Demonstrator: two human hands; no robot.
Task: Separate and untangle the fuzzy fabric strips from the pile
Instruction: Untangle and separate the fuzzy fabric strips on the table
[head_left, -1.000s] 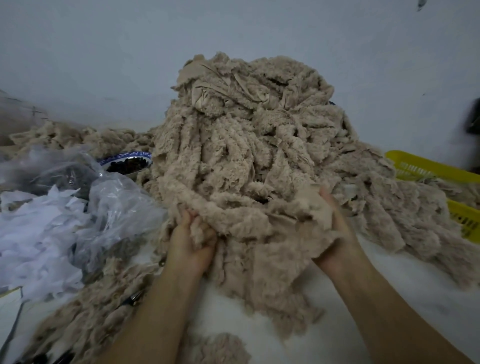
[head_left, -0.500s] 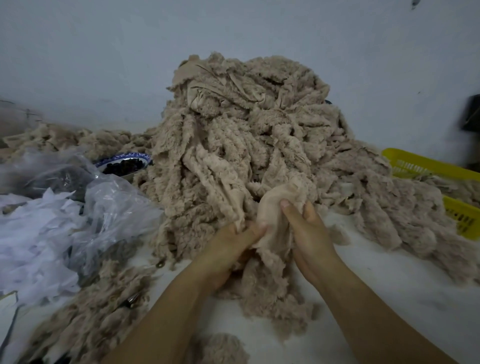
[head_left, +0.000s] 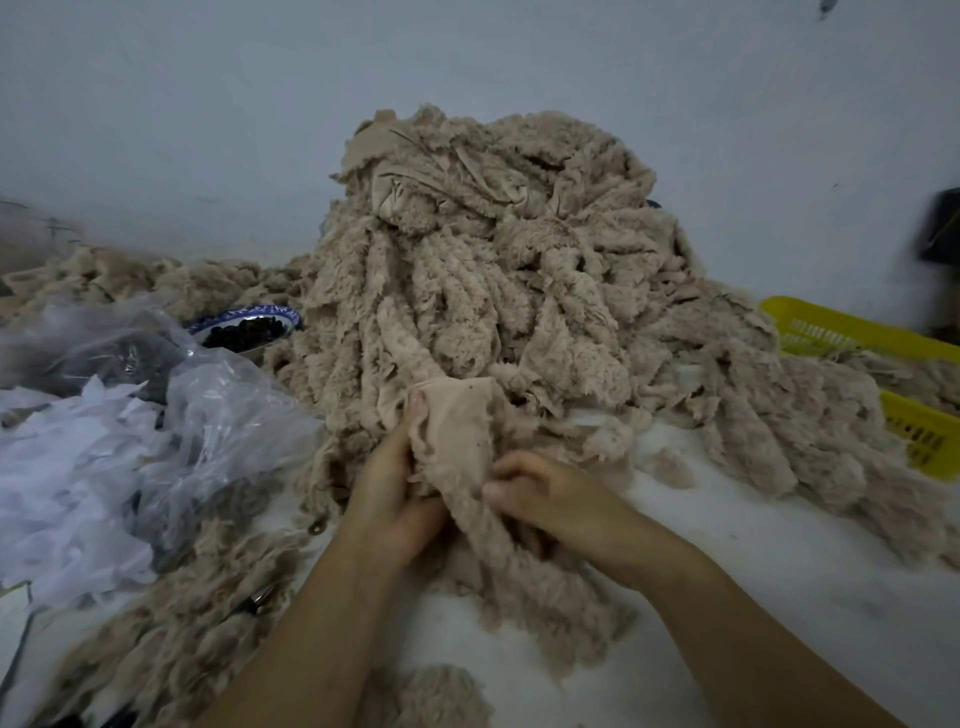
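A plain pale wall (head_left: 208, 130) rises behind the white table (head_left: 779, 545). The light is dim and bluish. A dark object (head_left: 943, 226) hangs blurred at right.

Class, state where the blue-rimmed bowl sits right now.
Head view: the blue-rimmed bowl sits left of centre, at the left edge of the fuzzy pile, just behind the clear plastic bag.

Small textile workshop, hand-work sort. Heap of fuzzy fabric strips (head_left: 493, 270) piled against bare wall (head_left: 208, 130) at back edge of white worktable (head_left: 779, 571). Yellow plastic baskets (head_left: 831, 327) at right edge, strips draped over them. Left edge: clear plastic bags (head_left: 223, 415), white scraps (head_left: 67, 467), bowl (head_left: 244, 313) of small dark bits.
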